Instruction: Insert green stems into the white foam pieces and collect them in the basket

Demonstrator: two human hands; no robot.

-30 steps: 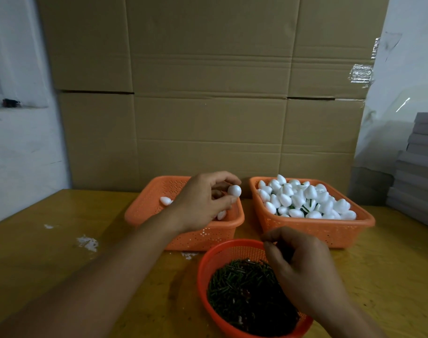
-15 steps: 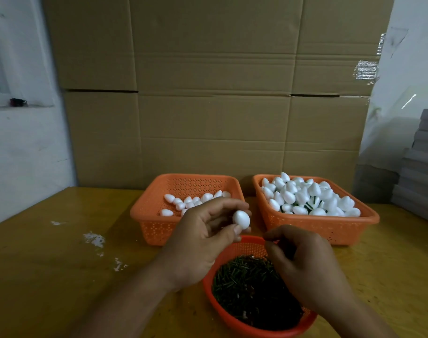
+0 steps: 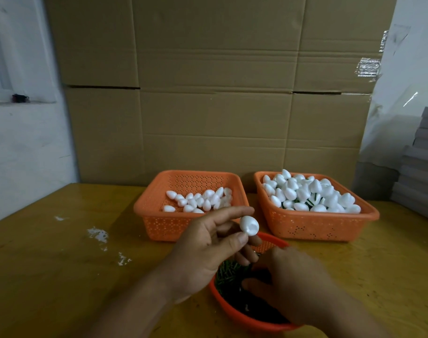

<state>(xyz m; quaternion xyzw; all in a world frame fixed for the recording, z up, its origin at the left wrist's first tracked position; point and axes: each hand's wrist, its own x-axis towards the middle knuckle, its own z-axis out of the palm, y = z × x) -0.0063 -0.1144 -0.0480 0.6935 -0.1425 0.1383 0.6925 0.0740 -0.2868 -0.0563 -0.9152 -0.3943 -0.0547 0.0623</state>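
My left hand (image 3: 208, 247) pinches a white foam piece (image 3: 249, 225) between thumb and fingers, just above the round orange bowl (image 3: 234, 313) of green stems (image 3: 226, 276). My right hand (image 3: 295, 284) reaches down into that bowl with fingers curled; what its fingertips hold is hidden. Behind stand two orange baskets: the left basket (image 3: 159, 215) holds plain foam pieces (image 3: 203, 198), the right basket (image 3: 317, 225) holds many foam pieces with green stems (image 3: 305, 193).
Everything rests on a yellow wooden table (image 3: 49, 264) with white foam crumbs (image 3: 98, 235) at the left. A wall of cardboard boxes (image 3: 220, 93) stands behind the baskets. Grey stacked sheets (image 3: 420, 164) lie at the far right.
My left hand carried the foam piece from the left basket back toward me, over the stem bowl. My right hand dipped lower into the stems.
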